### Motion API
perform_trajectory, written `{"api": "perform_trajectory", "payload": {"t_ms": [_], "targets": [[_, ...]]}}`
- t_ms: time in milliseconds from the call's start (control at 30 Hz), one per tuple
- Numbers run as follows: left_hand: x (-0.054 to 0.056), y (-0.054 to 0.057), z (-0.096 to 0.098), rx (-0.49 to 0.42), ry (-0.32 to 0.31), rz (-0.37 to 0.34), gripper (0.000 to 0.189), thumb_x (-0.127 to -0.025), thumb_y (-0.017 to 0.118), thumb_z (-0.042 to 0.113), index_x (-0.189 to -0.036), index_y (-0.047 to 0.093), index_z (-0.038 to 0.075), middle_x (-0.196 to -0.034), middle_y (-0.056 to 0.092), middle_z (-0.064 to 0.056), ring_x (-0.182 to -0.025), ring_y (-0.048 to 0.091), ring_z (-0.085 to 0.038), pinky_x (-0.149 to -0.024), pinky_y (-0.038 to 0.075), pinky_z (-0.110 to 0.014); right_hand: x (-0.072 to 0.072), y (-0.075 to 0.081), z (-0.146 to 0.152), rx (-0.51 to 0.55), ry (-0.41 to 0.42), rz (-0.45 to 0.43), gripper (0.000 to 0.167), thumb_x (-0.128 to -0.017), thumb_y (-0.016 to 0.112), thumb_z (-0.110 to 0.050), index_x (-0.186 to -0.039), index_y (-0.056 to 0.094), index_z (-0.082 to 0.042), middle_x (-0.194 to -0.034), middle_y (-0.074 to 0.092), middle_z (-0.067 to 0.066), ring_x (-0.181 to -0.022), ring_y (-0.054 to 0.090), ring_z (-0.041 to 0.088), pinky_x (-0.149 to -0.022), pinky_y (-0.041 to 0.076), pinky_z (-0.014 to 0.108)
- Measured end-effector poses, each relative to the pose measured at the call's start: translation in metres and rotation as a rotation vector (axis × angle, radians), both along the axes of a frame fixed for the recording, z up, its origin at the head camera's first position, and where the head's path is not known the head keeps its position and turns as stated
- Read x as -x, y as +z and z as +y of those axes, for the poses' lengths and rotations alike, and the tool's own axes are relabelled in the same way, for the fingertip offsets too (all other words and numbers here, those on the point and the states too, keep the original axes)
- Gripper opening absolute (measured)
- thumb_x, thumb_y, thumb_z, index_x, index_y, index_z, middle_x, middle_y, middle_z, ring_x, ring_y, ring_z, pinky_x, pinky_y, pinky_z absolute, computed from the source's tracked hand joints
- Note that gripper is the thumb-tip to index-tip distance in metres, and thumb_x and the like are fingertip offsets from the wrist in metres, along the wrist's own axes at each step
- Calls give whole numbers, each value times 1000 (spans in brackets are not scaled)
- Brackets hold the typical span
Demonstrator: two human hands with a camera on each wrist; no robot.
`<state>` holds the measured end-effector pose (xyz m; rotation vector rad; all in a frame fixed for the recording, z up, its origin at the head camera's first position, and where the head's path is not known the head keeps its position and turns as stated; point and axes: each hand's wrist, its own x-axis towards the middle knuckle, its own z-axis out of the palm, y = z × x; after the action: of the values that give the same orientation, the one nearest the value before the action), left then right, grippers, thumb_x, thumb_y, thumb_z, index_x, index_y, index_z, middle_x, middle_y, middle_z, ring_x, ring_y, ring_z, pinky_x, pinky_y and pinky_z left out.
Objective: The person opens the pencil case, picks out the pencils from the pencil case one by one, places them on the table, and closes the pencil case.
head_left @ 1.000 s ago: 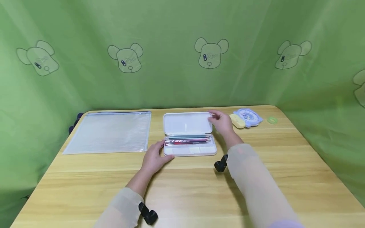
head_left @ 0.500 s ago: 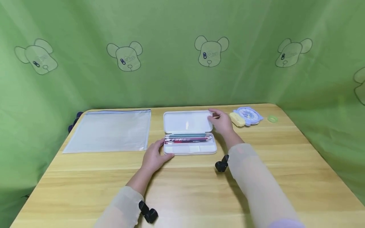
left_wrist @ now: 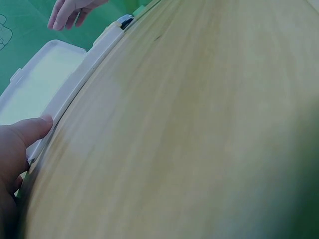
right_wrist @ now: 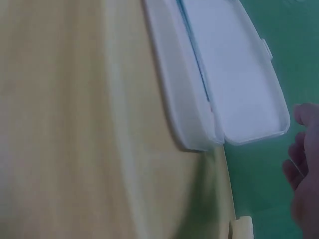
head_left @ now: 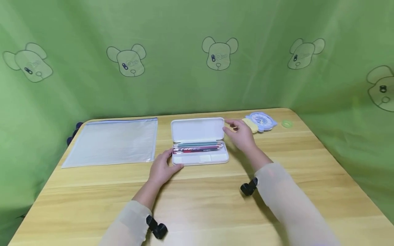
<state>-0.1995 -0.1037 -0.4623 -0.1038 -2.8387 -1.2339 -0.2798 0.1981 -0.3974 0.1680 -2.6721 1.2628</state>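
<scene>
A white pencil case (head_left: 188, 160) stands unfolded on the table, its lid (head_left: 197, 130) tilted back. Several pencils (head_left: 197, 147) lie side by side in the rear part of the tray. My left hand (head_left: 161, 169) holds the case's front left corner, thumb along the front edge and fingers at the left side. In the left wrist view the thumb (left_wrist: 35, 129) presses on the case's wall. Beside the lid's right edge is my right hand (head_left: 241, 136), fingers loosely bent and holding nothing. A small gap between the right hand (right_wrist: 308, 149) and the lid (right_wrist: 244, 74) shows in the right wrist view.
A translucent zip pouch (head_left: 114, 143) lies flat at the left. Behind the right hand are a yellow item (head_left: 250, 125) and a blue clock-like disc (head_left: 261, 121), with a green ring (head_left: 287, 123) farther right. A green curtain (head_left: 172, 92) hangs behind the wooden table (head_left: 209, 208).
My right hand has let go of the lid's right edge and moved slightly away from it. The lid stays up, and the left hand keeps its hold. The head view has shifted a little.
</scene>
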Motion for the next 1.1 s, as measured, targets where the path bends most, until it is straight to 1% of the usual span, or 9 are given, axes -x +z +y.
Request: {"api": "perform_trajectory", "payload": {"t_ms": [100, 200, 300, 400, 500, 600, 833, 1100], "targets": [[0, 1, 0, 4, 1, -7, 79, -80, 79, 38, -145, 46, 7, -148, 50, -12, -139, 43, -36, -117, 35, -50, -11, -2, -1, -90, 73, -25, 39, -92, 66, -25, -127, 63, -8, -131, 59, 15, -116, 57, 32, -103, 48, 48], [0, 2, -1, 9, -1, -12, 79, -81, 78, 38, -146, 46, 7, -149, 50, -13, -140, 42, -36, -118, 34, -50, -17, -6, -3, -170, 149, -57, 37, -92, 67, -26, -125, 65, -9, -130, 61, 15, -116, 57, 33, -102, 49, 49], [0, 3, -1, 9, 1, -15, 79, -81, 78, 38, -146, 46, 7, -149, 49, -13, -140, 42, -36, -118, 34, -49, -20, -10, -5, -228, 204, -99, 35, -92, 67, -26, -123, 67, -10, -129, 63, 15, -118, 58, 33, -103, 48, 51], [0, 3, -1, 3, 3, -15, 79, -80, 78, 38, -146, 46, 8, -149, 49, -12, -140, 42, -36, -118, 34, -49, -20, -14, -6, -289, 238, -130, 33, -92, 67, -27, -120, 69, -11, -126, 64, 15, -120, 58, 33, -105, 47, 52], [-1, 2, 0, -5, 3, -14, 79, -80, 79, 38, -145, 46, 8, -148, 50, -13, -139, 42, -36, -118, 34, -49, -19, -16, -7, -359, 268, -140, 30, -91, 68, -26, -118, 70, -12, -123, 66, 14, -118, 59, 33, -106, 46, 51], [-1, 2, 0, -8, 3, -16, 79, -80, 79, 38, -146, 46, 7, -148, 50, -13, -139, 43, -36, -118, 34, -50, -18, -16, -9, -420, 299, -126, 29, -91, 69, -23, -117, 70, -11, -118, 69, 13, -114, 62, 32, -105, 47, 50], [-1, 1, 0, -3, 3, -15, 80, -80, 79, 38, -145, 46, 7, -148, 50, -13, -139, 42, -37, -118, 33, -50, -12, -14, -13, -552, 376, -40, 27, -90, 69, -21, -113, 72, -7, -112, 72, 12, -108, 65, 30, -101, 50, 47], [-2, 3, 0, -3, 1, -6, 79, -80, 79, 37, -145, 47, 7, -147, 51, -13, -138, 44, -36, -117, 34, -49, -5, -9, -18, -702, 427, -16, 26, -90, 70, -24, -110, 74, -7, -103, 72, 9, -100, 66, 26, -95, 53, 44]]}}
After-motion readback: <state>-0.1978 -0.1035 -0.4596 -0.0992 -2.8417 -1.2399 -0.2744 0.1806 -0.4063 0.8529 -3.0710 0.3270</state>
